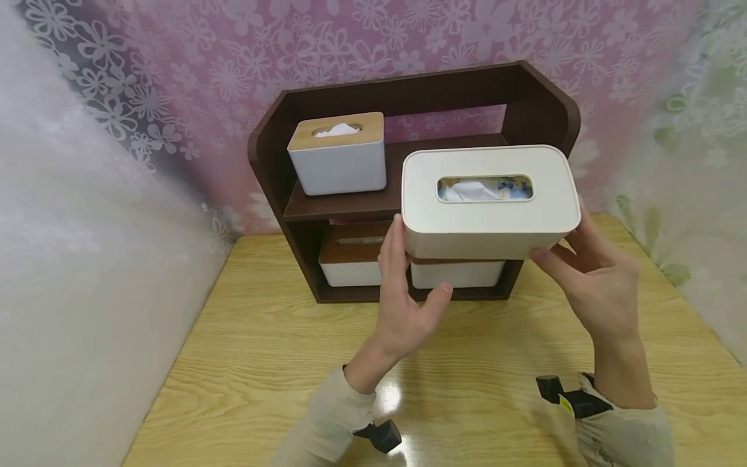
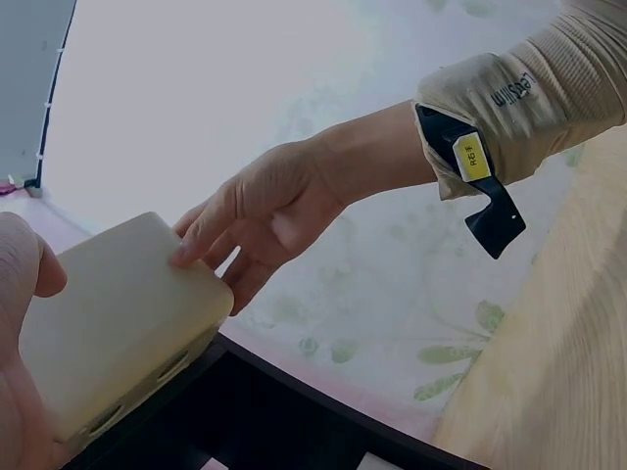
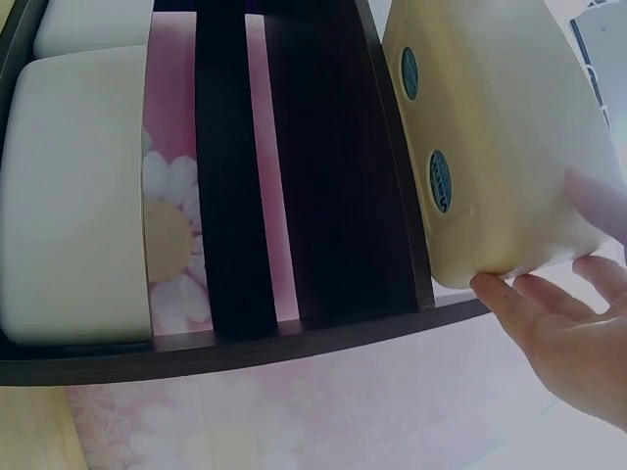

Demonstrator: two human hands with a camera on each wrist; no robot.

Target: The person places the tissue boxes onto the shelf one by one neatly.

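A cream tissue box (image 1: 490, 224) with rounded corners is held up in front of the shelf, a white tissue showing in the slot of its lid. My right hand (image 1: 607, 285) grips its right end, thumb on the front face and fingers round the side. Along the left end my left hand (image 1: 403, 318) rests straight fingers, its thumb spread away from the box. Two oval openings show on the underside of the tissue box (image 3: 509, 147) in the right wrist view. In the left wrist view the right hand (image 2: 260, 215) holds the far end.
A dark brown two-tier shelf (image 1: 403, 96) stands on the wooden table (image 1: 251, 363) against a flowered wall covering. At the upper left sits a white tissue box with a wooden lid (image 1: 341, 165). Two brown-lidded boxes, one left (image 1: 350, 274) and one right (image 1: 458, 275), occupy the lower tier.
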